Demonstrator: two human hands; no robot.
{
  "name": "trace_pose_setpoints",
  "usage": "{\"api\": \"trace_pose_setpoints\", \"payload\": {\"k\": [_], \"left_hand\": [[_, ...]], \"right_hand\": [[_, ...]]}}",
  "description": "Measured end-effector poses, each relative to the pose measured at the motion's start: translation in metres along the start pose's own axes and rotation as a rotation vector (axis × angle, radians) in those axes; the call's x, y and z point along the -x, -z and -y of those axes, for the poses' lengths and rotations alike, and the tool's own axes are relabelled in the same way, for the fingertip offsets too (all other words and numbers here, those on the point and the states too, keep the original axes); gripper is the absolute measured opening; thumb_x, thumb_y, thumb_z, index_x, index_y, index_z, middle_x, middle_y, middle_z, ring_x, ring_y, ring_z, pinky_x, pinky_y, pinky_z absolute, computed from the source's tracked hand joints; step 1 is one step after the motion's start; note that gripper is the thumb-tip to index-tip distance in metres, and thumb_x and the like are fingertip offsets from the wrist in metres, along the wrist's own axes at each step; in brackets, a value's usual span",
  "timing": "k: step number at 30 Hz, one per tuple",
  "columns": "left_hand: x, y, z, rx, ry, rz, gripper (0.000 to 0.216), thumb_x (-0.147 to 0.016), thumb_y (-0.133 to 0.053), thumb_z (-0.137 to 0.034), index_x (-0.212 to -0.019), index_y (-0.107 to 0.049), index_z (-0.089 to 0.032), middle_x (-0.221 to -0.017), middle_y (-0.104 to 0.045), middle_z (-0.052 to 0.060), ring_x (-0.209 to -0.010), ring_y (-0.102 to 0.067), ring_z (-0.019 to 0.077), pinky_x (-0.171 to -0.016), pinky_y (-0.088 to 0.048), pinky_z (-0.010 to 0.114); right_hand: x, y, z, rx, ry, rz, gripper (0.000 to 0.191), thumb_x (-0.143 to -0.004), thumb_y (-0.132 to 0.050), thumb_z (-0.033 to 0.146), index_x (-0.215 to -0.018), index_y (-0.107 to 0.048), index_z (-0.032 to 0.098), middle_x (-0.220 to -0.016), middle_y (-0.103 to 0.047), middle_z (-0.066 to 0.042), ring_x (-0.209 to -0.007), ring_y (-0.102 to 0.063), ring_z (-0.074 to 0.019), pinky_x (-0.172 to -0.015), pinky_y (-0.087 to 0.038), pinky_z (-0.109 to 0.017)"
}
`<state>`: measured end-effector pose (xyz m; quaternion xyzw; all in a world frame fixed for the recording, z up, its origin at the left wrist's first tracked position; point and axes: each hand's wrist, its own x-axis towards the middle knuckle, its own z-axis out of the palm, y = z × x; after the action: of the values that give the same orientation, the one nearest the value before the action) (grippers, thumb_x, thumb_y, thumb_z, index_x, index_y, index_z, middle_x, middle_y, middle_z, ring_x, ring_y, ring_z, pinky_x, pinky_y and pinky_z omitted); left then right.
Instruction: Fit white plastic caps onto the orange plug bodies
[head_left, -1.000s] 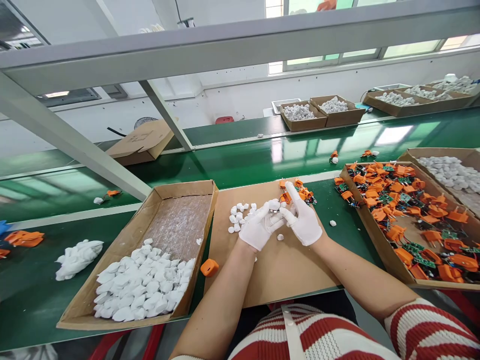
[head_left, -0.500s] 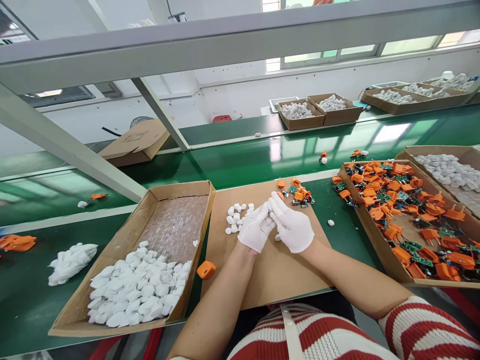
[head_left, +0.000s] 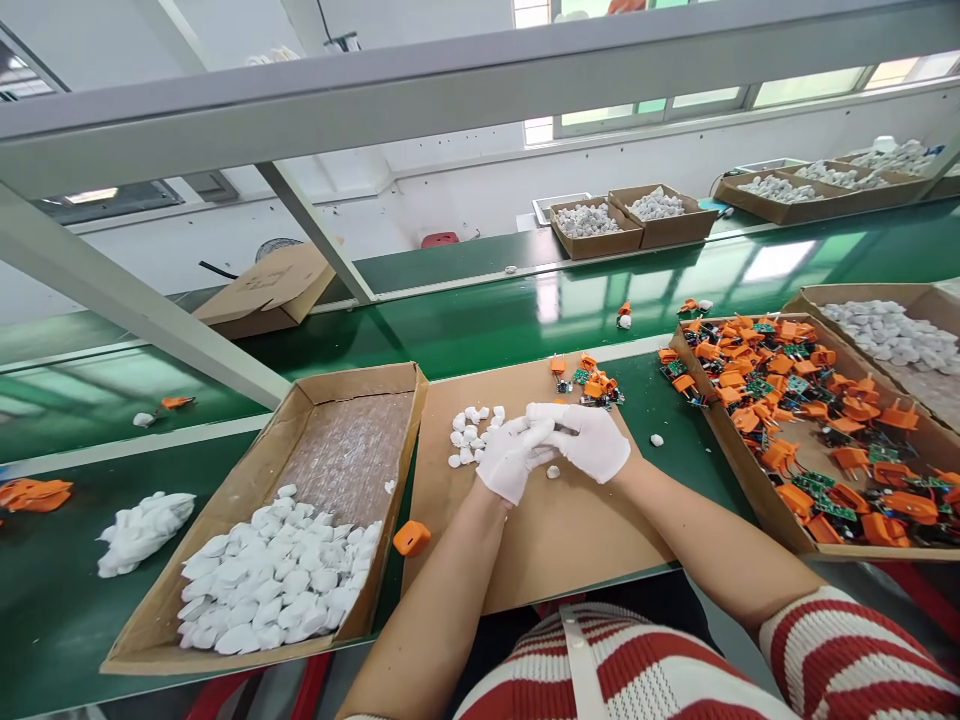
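Observation:
My left hand [head_left: 514,458] and my right hand [head_left: 592,440], both in white gloves, meet above a brown cardboard sheet [head_left: 525,560]. Their fingers are bent together at the tips, and whatever lies between them is hidden. Beside my left hand is a small group of white rounded pieces [head_left: 466,440]. One more white piece [head_left: 553,471] rests just below my right fingers. Behind the hands, at the sheet's far edge, lie orange plug parts with green circuit boards [head_left: 600,385]. An orange housing [head_left: 412,539] sits by the sheet's left edge.
A cardboard tray [head_left: 352,430] of white pieces stands left. Another tray [head_left: 739,465], full of orange plug parts and boards, stands right. A crumpled white glove-like bundle [head_left: 146,533] lies far left. Beyond runs a green belt [head_left: 450,320]. A grey beam [head_left: 450,95] crosses overhead.
My right hand has turned, its fingers now pointing left across my left fingers instead of upward. The lone white piece below it shows more. Parts on the green belt have shifted left.

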<state>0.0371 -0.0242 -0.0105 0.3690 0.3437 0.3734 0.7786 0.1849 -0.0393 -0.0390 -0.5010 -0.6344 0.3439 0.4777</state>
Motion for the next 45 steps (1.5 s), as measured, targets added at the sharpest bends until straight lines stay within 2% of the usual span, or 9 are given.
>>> {"api": "trace_pose_setpoints", "payload": {"k": [3, 8, 13, 18, 24, 29, 34, 38, 45], "left_hand": [[-0.001, -0.001, 0.0, -0.054, 0.002, -0.08, 0.038, -0.063, -0.085, -0.036, -0.087, -0.069, -0.011, -0.09, -0.073, 0.012, -0.101, -0.067, 0.0295, -0.098, -0.05, 0.046], [0.001, 0.004, -0.005, 0.038, -0.002, 0.079, 0.035, -0.069, -0.081, -0.038, -0.091, -0.068, -0.014, -0.097, -0.073, 0.011, -0.103, -0.067, 0.0276, -0.097, -0.051, 0.045], [0.001, 0.011, -0.008, -0.007, 0.053, 0.138, 0.03, -0.077, -0.075, -0.04, -0.091, -0.069, -0.014, -0.097, -0.072, 0.01, -0.094, -0.069, 0.0239, -0.092, -0.054, 0.041], [0.005, 0.013, -0.013, 0.033, 0.098, 0.125, 0.03, -0.066, -0.083, -0.033, -0.083, -0.067, -0.014, -0.081, -0.069, 0.005, -0.081, -0.068, 0.0205, -0.083, -0.057, 0.039], [0.003, 0.007, -0.013, 0.054, 0.066, 0.056, 0.025, -0.066, -0.084, -0.028, -0.078, -0.068, -0.014, -0.078, -0.068, 0.004, -0.083, -0.067, 0.0185, -0.078, -0.055, 0.029], [-0.008, 0.003, 0.001, 0.215, -0.129, -0.043, 0.02, -0.07, -0.081, -0.028, -0.082, -0.069, -0.016, -0.085, -0.069, 0.003, -0.088, -0.067, 0.0163, -0.077, -0.053, 0.023], [-0.011, 0.003, 0.009, 0.159, -0.14, 0.041, 0.026, -0.071, -0.08, -0.033, -0.085, -0.07, -0.013, -0.082, -0.068, 0.005, -0.083, -0.067, 0.0176, -0.073, -0.054, 0.024], [-0.007, 0.003, 0.001, 0.199, -0.092, -0.011, 0.019, -0.07, -0.079, -0.027, -0.075, -0.066, -0.014, -0.074, -0.064, 0.001, -0.068, -0.062, 0.0108, -0.063, -0.052, 0.02], [-0.001, 0.0, -0.007, 0.098, -0.003, -0.054, 0.024, -0.063, -0.083, -0.027, -0.072, -0.064, -0.016, -0.075, -0.066, 0.001, -0.075, -0.064, 0.0156, -0.077, -0.055, 0.03]], "right_hand": [[-0.001, -0.001, -0.003, -0.019, -0.03, 0.017, 0.034, -0.084, -0.065, 0.034, -0.118, -0.071, 0.031, -0.121, -0.07, 0.001, -0.112, -0.065, -0.0216, -0.1, -0.053, -0.035], [-0.004, 0.008, 0.015, -0.118, -0.155, 0.024, 0.04, -0.077, -0.072, 0.035, -0.115, -0.073, 0.024, -0.102, -0.074, -0.004, -0.085, -0.069, -0.0189, -0.075, -0.059, -0.029], [-0.005, 0.019, 0.031, -0.205, -0.248, 0.212, 0.085, -0.064, -0.082, 0.031, -0.142, -0.051, 0.024, -0.076, -0.067, 0.002, -0.052, -0.051, -0.0089, -0.047, -0.046, -0.022], [-0.002, 0.02, 0.03, -0.145, -0.259, 0.254, 0.057, -0.073, -0.073, 0.039, -0.127, -0.067, 0.022, -0.059, -0.054, 0.006, -0.039, -0.032, -0.0049, -0.035, -0.03, -0.02], [0.003, 0.007, 0.027, 0.052, -0.151, 0.11, 0.064, -0.079, -0.065, 0.039, -0.14, -0.054, 0.025, -0.105, -0.071, -0.003, -0.062, -0.059, -0.0144, -0.058, -0.054, -0.029], [0.012, -0.011, 0.029, 0.496, -0.043, -0.047, 0.068, -0.091, -0.053, 0.041, -0.153, -0.031, 0.025, -0.149, -0.046, -0.005, -0.103, -0.066, -0.0242, -0.086, -0.055, -0.035], [0.017, -0.022, 0.037, 0.918, -0.023, -0.057, 0.059, -0.097, -0.041, 0.041, -0.151, -0.036, 0.017, -0.156, -0.028, -0.013, -0.082, -0.071, -0.0247, -0.075, -0.054, -0.038], [0.014, -0.017, 0.028, 0.707, -0.003, -0.056, 0.055, -0.094, -0.049, 0.035, -0.147, -0.043, 0.025, -0.156, -0.031, -0.004, -0.089, -0.07, -0.0206, -0.08, -0.056, -0.033], [0.007, -0.01, 0.011, 0.149, -0.072, -0.028, 0.048, -0.084, -0.06, 0.028, -0.132, -0.061, 0.033, -0.149, -0.045, 0.004, -0.09, -0.069, -0.0179, -0.082, -0.062, -0.032]]}}
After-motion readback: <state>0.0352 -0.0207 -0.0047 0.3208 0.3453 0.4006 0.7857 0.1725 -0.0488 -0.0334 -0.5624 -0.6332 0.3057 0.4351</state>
